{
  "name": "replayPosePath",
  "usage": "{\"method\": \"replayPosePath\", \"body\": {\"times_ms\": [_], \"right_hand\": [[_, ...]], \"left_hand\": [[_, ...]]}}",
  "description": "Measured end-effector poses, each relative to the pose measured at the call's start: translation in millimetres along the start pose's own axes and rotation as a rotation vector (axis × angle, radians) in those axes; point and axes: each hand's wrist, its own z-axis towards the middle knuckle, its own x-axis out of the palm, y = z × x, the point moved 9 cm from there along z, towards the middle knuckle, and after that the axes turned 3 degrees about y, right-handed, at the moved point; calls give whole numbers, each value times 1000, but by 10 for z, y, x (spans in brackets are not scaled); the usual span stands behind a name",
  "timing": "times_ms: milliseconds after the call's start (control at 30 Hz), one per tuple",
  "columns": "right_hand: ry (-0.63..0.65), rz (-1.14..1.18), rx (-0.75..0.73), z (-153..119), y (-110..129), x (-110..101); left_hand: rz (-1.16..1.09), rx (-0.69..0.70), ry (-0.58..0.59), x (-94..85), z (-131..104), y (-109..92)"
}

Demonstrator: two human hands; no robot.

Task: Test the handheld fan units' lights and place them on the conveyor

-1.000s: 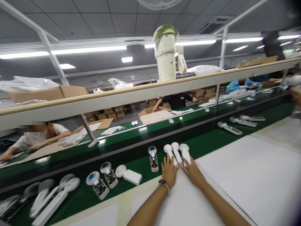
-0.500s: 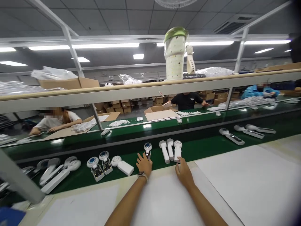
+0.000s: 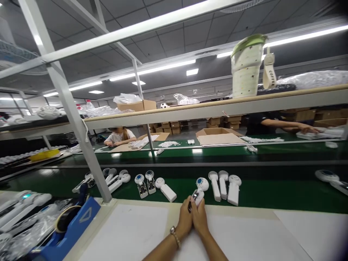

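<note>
Both of my hands are together at the near edge of the green belt, around a white handheld device with a round head point(image 3: 202, 184) and a blue centre. My left hand point(image 3: 185, 216) is closed on the lower handle from the left, where a dark part shows. From the right, my right hand point(image 3: 200, 216) grips the same handle; the fingers partly hide it. Right of it lie several white devices, the nearest a closed white device point(image 3: 233, 190). To the left lie a white device point(image 3: 166, 189) and two open-handled devices with exposed innards, one of them an open device point(image 3: 141, 186).
White sheets point(image 3: 130, 232) cover the near bench. At the left stand a blue tape dispenser point(image 3: 73, 228) and a grey post point(image 3: 81, 137). Above the belt runs a shelf point(image 3: 190, 111) bearing a green-lidded cup point(image 3: 247, 67). Co-workers sit across the green belt point(image 3: 272, 195).
The view has turned left. My right hand has left the white device on the right and joined my left hand on the blue-centred device, which is now tilted and held by both.
</note>
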Motion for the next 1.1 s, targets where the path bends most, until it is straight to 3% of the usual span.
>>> {"method": "replayPosePath", "body": {"times_ms": [133, 233, 333, 433, 567, 633, 767, 1100], "right_hand": [[-43, 62, 25, 57, -113, -146], [-81, 117, 41, 121, -244, -202], [-63, 244, 61, 190, -367, -158], [73, 416, 159, 196, -428, -21], [172, 627, 269, 73, -275, 52], [229, 641, 311, 7, -171, 82], [234, 594, 323, -18, -85, 57], [342, 526, 230, 29, -191, 183]], "left_hand": [[14, 160, 301, 79, -255, -57], [-144, 164, 369, 50, -265, -31], [-337, 117, 305, 4, -177, 28], [-312, 95, 177, -41, -117, 117], [-326, -113, 25, -122, -128, 350], [-386, -168, 37, -116, -149, 354], [-455, -149, 61, -116, -157, 225], [-411, -115, 55, -115, -115, 228]]}}
